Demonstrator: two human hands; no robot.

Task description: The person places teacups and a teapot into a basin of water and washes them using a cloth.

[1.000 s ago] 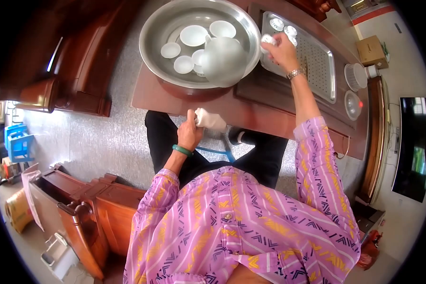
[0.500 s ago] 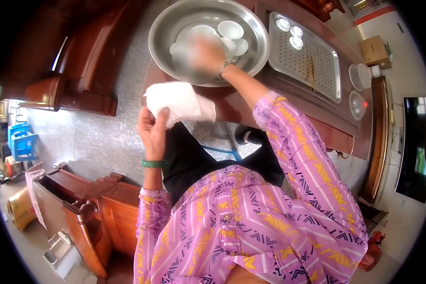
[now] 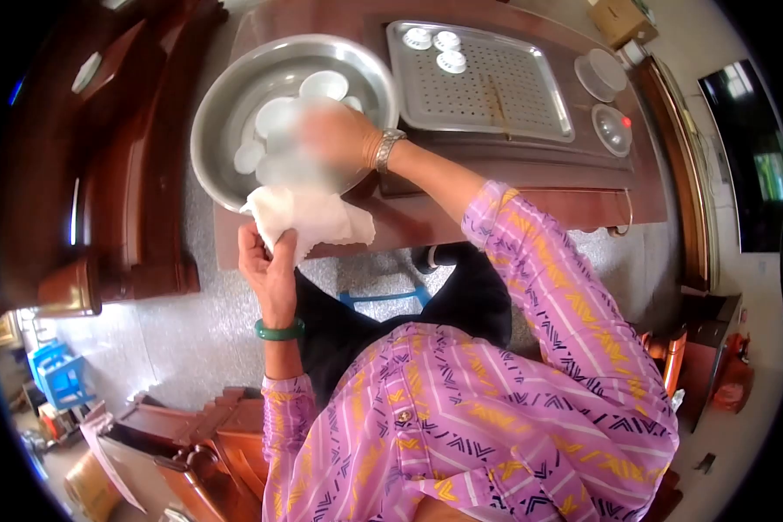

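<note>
My left hand [image 3: 268, 271] pinches a white cloth [image 3: 317, 217] between thumb and fingers, just in front of a large metal basin [image 3: 207, 143]. The cloth's upper edge overlaps the basin's near rim in view. Inside the basin lie several white cups or small bowls, among them a round one [image 3: 324, 84] at the back and another [image 3: 249, 157] at the left. My right hand [image 3: 344, 135] reaches over the basin, above these dishes. Its fingers are smeared by blur, so whatever they touch or hold is hidden.
A perforated metal tray [image 3: 522, 87] right of the basin bears three small white cups [image 3: 451, 62]. Farther right on the brown table [image 3: 531, 204] are a white round container [image 3: 600, 75] and a clear dome lid [image 3: 612, 130]. Blue stools [image 3: 61, 374] stand on the floor at left.
The view has shifted, so the basin and tray appear farther left. The cloth in my left hand is now closer to the basin's rim. My right hand stays over the basin.
</note>
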